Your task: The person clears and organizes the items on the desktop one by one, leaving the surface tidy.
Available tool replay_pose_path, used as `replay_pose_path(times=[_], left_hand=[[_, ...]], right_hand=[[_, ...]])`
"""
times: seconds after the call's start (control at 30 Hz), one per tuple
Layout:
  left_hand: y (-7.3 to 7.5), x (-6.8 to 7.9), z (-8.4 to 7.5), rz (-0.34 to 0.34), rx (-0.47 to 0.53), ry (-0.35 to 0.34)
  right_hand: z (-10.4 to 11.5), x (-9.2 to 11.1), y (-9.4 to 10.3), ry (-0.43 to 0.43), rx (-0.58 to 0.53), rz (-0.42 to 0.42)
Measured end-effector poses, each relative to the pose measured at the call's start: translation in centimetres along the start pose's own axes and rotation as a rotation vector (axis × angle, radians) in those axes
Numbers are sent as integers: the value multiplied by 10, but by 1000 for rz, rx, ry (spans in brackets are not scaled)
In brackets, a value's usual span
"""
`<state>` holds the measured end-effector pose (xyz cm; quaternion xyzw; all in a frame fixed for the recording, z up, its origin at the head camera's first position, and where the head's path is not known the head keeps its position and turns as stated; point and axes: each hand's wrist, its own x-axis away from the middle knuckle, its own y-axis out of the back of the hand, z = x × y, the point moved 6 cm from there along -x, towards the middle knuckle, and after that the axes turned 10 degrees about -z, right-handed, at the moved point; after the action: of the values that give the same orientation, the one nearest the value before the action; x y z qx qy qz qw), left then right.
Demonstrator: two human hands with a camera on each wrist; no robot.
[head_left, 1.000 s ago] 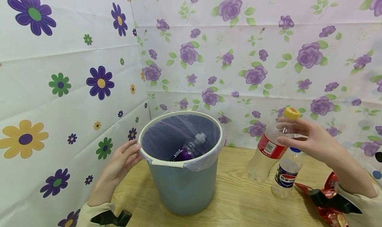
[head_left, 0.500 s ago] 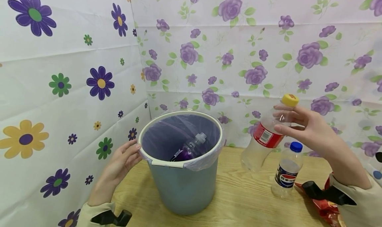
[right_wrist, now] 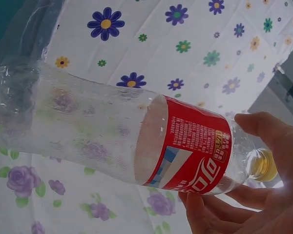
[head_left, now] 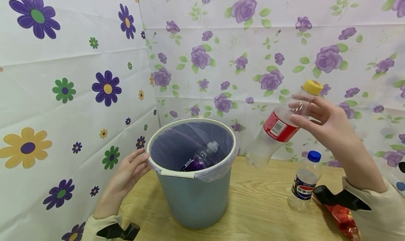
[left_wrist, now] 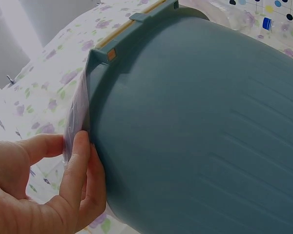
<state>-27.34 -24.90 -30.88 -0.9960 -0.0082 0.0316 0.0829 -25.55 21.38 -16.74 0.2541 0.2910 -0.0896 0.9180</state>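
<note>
My right hand [head_left: 326,119] grips a clear plastic bottle [right_wrist: 93,122] round its upper part. It has a red label [head_left: 280,125] and a yellow cap [head_left: 312,87], and it tilts in the air with its base toward the bin. At the left of the blue-grey trash can [head_left: 196,198], my left hand [head_left: 131,169] pinches the lined rim between thumb and fingers. The left wrist view shows the thin bag edge [left_wrist: 78,112] between them. Inside the can lies a bottle with purple on it [head_left: 202,158].
A blue-capped bottle [head_left: 304,184] with a dark label stands on the wooden table [head_left: 253,213], right of the can. A red wrapper [head_left: 343,218] lies beside it, partly behind my right sleeve. Flowered cloths [head_left: 202,86] hang behind and to the left.
My right hand has lifted the red-labelled bottle up and away from the blue-capped one, its base swinging left toward the can. The left hand stays at the rim.
</note>
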Motion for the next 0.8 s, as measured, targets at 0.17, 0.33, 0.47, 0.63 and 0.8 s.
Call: replay_pose_path(times=[0.17,0.33,0.47,0.63,0.8], left_hand=[[0,0,0,-2,-4,-3],[0,0,1,-9,-22,-1],[0,0,1,-14,-30,3],[0,1,1,-10,-30,-2],[1,1,0,-11,-28,-2]], right_hand=[[9,-4,-1,-15,-54,-24],[18,-9,-2,-15,-101,-62],[27,-11,-7,23,-142,-86],[35,-14,-15,39,-197,-96],[38,-16,-22,33,-181,-95]])
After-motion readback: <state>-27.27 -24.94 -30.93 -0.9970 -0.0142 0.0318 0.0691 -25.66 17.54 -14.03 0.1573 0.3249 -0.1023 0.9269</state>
